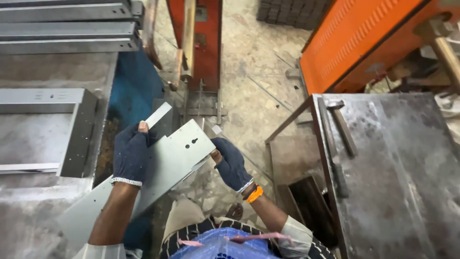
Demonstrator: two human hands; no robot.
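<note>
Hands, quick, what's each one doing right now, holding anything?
Left hand: gloved, closed on the upper edge of the sheet metal panel.
Right hand: gloved, gripping the same panel at its right edge.

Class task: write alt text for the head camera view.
Two gloved hands, left hand and right hand, hold a long grey sheet-metal panel over a workshop floor. A hammer lies on the steel table to the right.

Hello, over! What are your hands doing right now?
Left hand and right hand, both gloved, grip long grey metal sheet. Sheet held above floor. Hammer on table, apart.
</note>
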